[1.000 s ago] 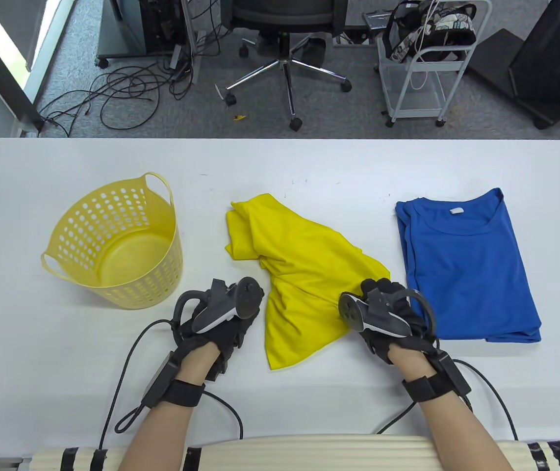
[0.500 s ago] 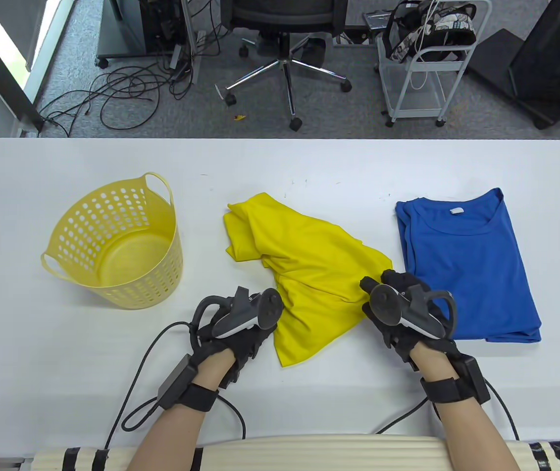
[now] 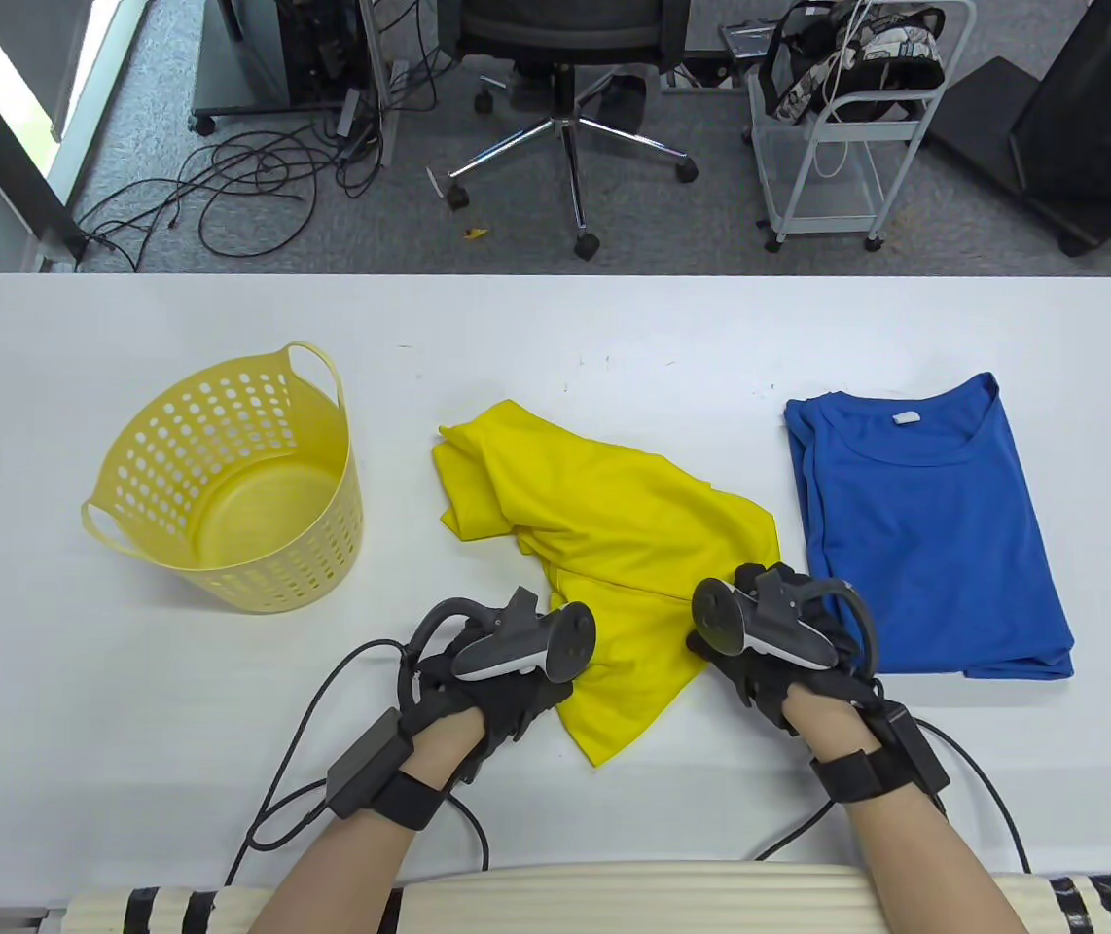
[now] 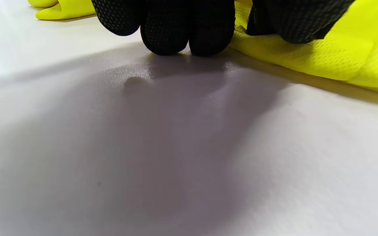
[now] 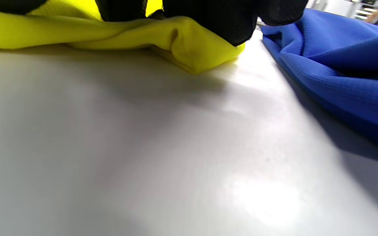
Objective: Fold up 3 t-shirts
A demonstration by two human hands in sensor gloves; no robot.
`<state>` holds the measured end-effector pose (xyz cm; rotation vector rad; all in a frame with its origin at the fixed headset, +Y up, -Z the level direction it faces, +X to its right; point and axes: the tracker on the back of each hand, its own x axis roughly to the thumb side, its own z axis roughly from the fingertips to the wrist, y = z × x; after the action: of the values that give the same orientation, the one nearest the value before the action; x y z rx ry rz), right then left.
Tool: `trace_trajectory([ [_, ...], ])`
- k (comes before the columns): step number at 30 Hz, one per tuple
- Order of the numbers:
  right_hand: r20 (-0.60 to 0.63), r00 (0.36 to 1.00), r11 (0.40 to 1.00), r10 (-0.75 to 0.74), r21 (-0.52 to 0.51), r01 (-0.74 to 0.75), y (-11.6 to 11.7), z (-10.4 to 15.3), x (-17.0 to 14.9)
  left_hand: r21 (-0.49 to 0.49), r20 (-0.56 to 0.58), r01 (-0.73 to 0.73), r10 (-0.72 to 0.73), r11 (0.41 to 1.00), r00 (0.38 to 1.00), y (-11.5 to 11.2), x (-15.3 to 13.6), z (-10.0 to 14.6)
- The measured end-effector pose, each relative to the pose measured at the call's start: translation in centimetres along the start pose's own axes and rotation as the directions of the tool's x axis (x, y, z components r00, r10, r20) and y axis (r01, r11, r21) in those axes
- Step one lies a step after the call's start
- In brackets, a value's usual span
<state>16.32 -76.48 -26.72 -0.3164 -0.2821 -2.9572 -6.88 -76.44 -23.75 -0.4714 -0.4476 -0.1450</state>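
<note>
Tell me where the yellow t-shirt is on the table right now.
In the table view the yellow t-shirt lies crumpled mid-table, between the yellow basket on its left and the blue t-shirt on its right, both hands at its near edge.

The basket (image 3: 230,486) blocks the tabletop's (image 3: 555,321) left side and the blue shirt (image 3: 925,525) its right; the yellow shirt (image 3: 604,535) fills the middle. A bare strip runs along the far edge.

You see a bright yellow t-shirt (image 3: 614,525) beside a royal blue t-shirt (image 3: 925,525) on your white worktop (image 3: 555,321). The perforated laundry basket (image 3: 234,486) is pale yellow; your gloves (image 3: 497,696) are black with a dotted texture.
</note>
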Motion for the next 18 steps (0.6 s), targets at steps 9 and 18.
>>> trace_trajectory([
  [9,-0.023,1.0,1.0,-0.004,-0.022,0.003,-0.2,0.0,-0.7,0.208,0.006,-0.164,0.166,0.964,0.986,1.5,-3.0,0.8],
  [18,0.096,0.995,0.999,0.039,-0.011,-0.038,-0.4,0.8,0.6,0.134,-0.141,0.037,-0.018,0.99,0.99,0.1,-2.9,-1.3],
])
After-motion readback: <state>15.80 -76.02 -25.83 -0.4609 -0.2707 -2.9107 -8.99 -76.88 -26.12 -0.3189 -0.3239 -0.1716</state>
